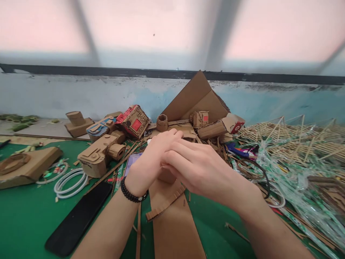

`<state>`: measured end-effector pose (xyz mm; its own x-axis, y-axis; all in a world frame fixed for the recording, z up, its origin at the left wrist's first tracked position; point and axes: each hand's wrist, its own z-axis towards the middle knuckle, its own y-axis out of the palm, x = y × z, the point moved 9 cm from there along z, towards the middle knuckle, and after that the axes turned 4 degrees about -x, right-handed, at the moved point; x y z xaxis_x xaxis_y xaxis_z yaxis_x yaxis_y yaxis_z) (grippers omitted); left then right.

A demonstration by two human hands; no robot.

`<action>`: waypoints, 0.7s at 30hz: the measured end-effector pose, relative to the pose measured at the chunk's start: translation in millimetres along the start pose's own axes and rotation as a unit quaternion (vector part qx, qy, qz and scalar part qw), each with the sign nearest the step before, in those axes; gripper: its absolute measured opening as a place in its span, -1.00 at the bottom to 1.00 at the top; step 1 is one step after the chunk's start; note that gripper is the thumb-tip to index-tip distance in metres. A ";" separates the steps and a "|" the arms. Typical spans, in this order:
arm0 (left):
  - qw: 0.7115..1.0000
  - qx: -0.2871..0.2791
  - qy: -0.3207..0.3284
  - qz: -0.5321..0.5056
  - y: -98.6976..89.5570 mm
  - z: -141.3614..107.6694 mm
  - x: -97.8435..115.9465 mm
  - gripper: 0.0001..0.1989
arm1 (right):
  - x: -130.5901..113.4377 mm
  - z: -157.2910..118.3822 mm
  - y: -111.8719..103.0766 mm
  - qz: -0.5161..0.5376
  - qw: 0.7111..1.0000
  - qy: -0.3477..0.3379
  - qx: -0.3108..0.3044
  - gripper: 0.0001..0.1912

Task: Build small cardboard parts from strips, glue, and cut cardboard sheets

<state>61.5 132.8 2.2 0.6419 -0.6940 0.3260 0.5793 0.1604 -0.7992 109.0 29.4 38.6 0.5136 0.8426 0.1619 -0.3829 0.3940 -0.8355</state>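
My left hand (153, 154) and my right hand (196, 163) meet over a small brown cardboard piece (166, 175), with their fingers overlapping. Both are closed about this piece, most of which they cover. Beneath them a long flat strip of cardboard (176, 230) runs toward me over the green tabletop. A short ridged strip of corrugated cardboard (165, 204) lies across it at a slant. Partly behind my left hand shows a phone with a lit screen (132, 161).
Cardboard camera models (94, 154) and a black phone (79, 219) lie on the left, near a coiled white cable (70, 183). A folded cardboard sheet (194, 97) leans on the wall. Stick frames (293, 133) and crumpled plastic (285, 172) crowd the right.
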 end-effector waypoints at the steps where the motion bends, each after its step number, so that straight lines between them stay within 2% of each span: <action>1: 0.998 -0.034 0.010 0.043 3.1 0.2 4.8 -0.79 | 1.3 -0.6 0.1 0.003 1.000 0.004 -0.003 -0.81; 4: 0.984 -0.108 0.019 0.143 9.5 0.3 9.8 -0.86 | 6.2 -3.0 0.8 0.015 1.000 0.018 -0.015 -0.81; 9: 0.979 -0.128 0.017 0.156 0.9 0.2 14.1 -0.87 | 22.7 -10.5 -4.9 0.038 0.998 0.052 -0.021 -0.84; 12: 0.983 -0.135 -0.011 0.126 -7.2 1.3 13.8 -0.93 | 36.1 -15.7 -9.1 0.055 0.994 0.085 -0.028 -0.81; 15: 0.991 -0.113 -0.026 0.062 -15.8 3.6 15.5 -0.96 | 41.6 -16.3 -12.7 0.059 0.992 0.105 -0.022 -0.77; 21: 0.996 -0.082 -0.019 -0.043 -20.9 3.8 18.9 -0.91 | 33.2 -12.4 -25.9 0.095 0.990 0.080 0.065 -0.85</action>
<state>63.3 119.0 27.0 0.6141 -0.6728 0.4124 0.5451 -0.0163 -0.8382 145.5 42.6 59.1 0.5342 0.8411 -0.0849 -0.5747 0.2877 -0.7661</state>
